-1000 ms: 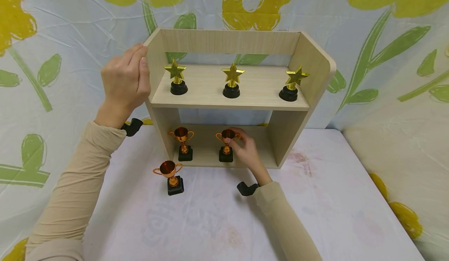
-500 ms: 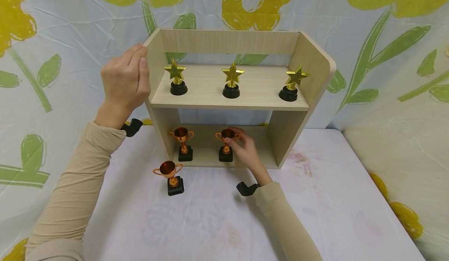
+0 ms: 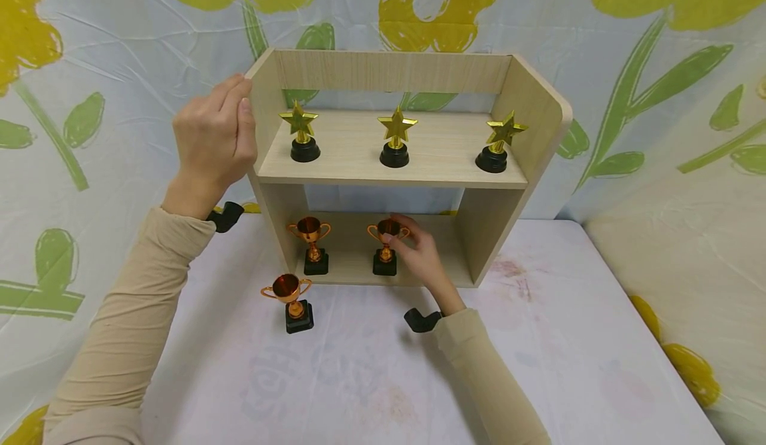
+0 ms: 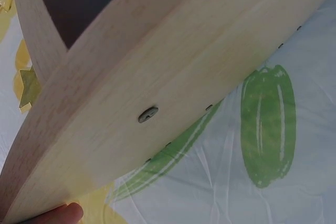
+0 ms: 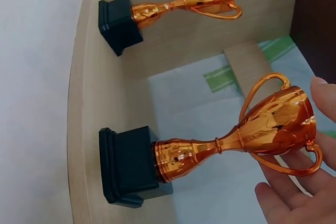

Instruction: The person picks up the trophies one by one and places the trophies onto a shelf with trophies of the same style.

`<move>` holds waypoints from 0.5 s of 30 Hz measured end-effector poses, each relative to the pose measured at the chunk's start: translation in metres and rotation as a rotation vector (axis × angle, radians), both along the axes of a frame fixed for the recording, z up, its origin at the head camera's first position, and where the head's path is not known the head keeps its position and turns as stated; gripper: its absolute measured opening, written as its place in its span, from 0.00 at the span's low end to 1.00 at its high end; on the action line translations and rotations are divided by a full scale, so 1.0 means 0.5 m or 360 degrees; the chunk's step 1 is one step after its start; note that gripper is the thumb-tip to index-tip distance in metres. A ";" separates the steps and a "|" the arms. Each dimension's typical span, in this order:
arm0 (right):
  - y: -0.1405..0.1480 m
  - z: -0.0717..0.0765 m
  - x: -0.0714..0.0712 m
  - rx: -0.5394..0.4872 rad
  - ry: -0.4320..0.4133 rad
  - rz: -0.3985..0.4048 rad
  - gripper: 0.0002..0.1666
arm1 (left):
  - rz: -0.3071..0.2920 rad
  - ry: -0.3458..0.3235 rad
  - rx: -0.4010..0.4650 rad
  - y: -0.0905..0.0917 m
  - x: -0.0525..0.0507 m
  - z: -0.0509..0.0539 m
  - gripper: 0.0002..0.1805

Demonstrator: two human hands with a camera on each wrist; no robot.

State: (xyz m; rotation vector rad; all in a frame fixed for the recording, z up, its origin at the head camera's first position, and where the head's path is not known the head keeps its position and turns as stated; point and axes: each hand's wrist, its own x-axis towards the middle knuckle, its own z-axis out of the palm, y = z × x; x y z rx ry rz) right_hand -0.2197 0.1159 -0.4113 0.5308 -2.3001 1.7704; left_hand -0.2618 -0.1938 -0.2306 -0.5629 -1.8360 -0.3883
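Observation:
In the head view my left hand [image 3: 212, 136] grips the upper front edge of the left side panel of a pale wooden shelf [image 3: 395, 183]; the left wrist view shows one fingertip at that panel [image 4: 142, 98]. Down on the lower level, my right hand [image 3: 421, 255] holds a copper-coloured trophy cup [image 3: 385, 252] near its rim and right handle, thumb in front. This cup stands upright on its black base, as the right wrist view [image 5: 226, 145] also has it. A second cup [image 3: 314, 249] stands at the lower level's left. On the table, before the shelf, is a third cup [image 3: 293, 302].
Gold star trophies stand along the upper level: left [image 3: 302, 136], middle [image 3: 395, 139] and right [image 3: 497, 146]. A white cloth covers the table [image 3: 359, 378]. Behind the shelf hangs a flowered sheet [image 3: 149, 46].

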 end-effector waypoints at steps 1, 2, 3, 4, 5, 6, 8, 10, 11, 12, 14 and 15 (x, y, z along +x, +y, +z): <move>0.001 0.000 0.000 -0.0011 0.0014 0.0008 0.26 | -0.0001 0.0001 -0.0001 0.000 0.000 0.000 0.27; 0.001 0.001 0.000 -0.0020 0.0035 0.0015 0.26 | -0.0001 0.0002 -0.0003 0.000 0.000 0.000 0.27; 0.001 0.001 0.001 -0.0029 0.0059 0.0020 0.25 | -0.0003 0.0003 -0.0004 -0.001 0.000 0.000 0.27; 0.001 0.001 0.002 -0.0037 0.0078 0.0021 0.25 | -0.0004 0.0005 -0.0005 -0.001 0.000 0.000 0.27; 0.001 0.002 0.003 -0.0037 0.0098 0.0017 0.24 | -0.0006 0.0007 -0.0007 -0.001 0.000 -0.001 0.27; 0.000 0.003 0.004 -0.0038 0.0118 0.0012 0.24 | -0.0007 0.0007 -0.0007 -0.001 0.000 -0.001 0.27; -0.001 0.006 0.007 -0.0034 0.0148 -0.0005 0.23 | -0.0011 0.0008 -0.0006 -0.002 -0.001 -0.001 0.27; -0.002 0.009 0.011 -0.0021 0.0161 -0.0030 0.23 | -0.0012 0.0008 -0.0003 -0.002 -0.002 -0.002 0.27; -0.003 0.011 0.013 -0.0012 0.0178 -0.0047 0.22 | -0.0012 0.0008 0.0000 -0.002 -0.002 -0.002 0.27; -0.004 0.012 0.016 -0.0018 0.0195 -0.0059 0.22 | -0.0012 0.0006 0.0002 -0.002 -0.002 -0.002 0.27; -0.007 0.015 0.019 -0.0027 0.0246 -0.0083 0.21 | -0.0011 0.0005 0.0005 -0.002 -0.003 -0.002 0.27; -0.009 0.015 0.021 -0.0037 0.0277 -0.0093 0.20 | -0.0011 0.0005 0.0007 -0.002 -0.003 -0.002 0.27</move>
